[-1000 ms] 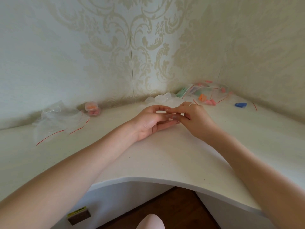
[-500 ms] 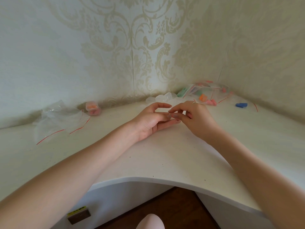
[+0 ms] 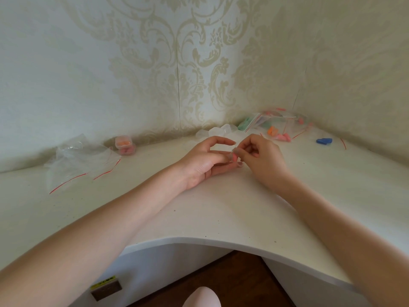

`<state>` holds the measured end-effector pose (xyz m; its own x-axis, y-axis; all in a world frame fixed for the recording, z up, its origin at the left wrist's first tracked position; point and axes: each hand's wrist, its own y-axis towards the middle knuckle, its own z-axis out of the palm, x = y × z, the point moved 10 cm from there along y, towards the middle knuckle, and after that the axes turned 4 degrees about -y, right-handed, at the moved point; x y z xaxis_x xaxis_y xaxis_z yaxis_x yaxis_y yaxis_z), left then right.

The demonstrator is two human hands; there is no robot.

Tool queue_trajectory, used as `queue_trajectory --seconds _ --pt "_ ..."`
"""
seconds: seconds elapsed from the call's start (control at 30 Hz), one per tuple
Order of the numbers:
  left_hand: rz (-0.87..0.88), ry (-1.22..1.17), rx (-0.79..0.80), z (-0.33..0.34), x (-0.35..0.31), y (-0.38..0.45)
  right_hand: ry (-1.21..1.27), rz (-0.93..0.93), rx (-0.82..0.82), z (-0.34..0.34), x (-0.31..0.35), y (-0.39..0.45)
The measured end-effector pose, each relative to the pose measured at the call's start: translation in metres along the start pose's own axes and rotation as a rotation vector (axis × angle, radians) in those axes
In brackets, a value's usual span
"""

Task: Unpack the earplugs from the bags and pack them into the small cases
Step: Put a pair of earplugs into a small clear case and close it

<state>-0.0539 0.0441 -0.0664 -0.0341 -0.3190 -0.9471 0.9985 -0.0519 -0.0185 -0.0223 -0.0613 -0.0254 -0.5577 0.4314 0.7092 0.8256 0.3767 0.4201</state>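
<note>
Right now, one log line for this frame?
left hand: cradles case | right hand: pinches pink earplug | filled cases: stacked by wall

Cream damask wallpaper [image 3: 199, 63], white desk [image 3: 221, 207], blue earplugs [image 3: 324, 141].

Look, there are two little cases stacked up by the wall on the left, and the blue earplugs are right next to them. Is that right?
Not quite. The two stacked cases do sit by the wall on the left, but the blue earplugs are not next to them. The head view shows them far over on the right side of the table, past both hands. What lies beside the cases is a pile of empty clear bags.
</note>
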Motion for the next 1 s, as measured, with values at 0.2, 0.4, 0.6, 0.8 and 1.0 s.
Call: queue_trajectory --seconds 0.2,0.4,0.6,0.8,1.0 --pt "0.110 0.211 -0.063 -0.001 -0.005 -0.001 -0.022 0.048 -0.008 0.005 -0.003 -0.001" --pt "0.117 0.184 -0.135 -0.006 -0.005 0.000 0.138 0.171 0.064 0.010 -0.011 -0.001" --pt "0.111 0.162 -0.205 -0.014 -0.005 0.000 0.552 0.263 0.159 0.019 -0.012 -0.004" --pt "0.118 0.164 -0.294 -0.025 -0.006 0.000 0.520 0.164 0.089 0.011 -0.007 -0.002" --pt "0.103 0.163 -0.274 -0.020 -0.006 -0.002 0.387 0.155 0.031 -0.001 -0.007 -0.001"
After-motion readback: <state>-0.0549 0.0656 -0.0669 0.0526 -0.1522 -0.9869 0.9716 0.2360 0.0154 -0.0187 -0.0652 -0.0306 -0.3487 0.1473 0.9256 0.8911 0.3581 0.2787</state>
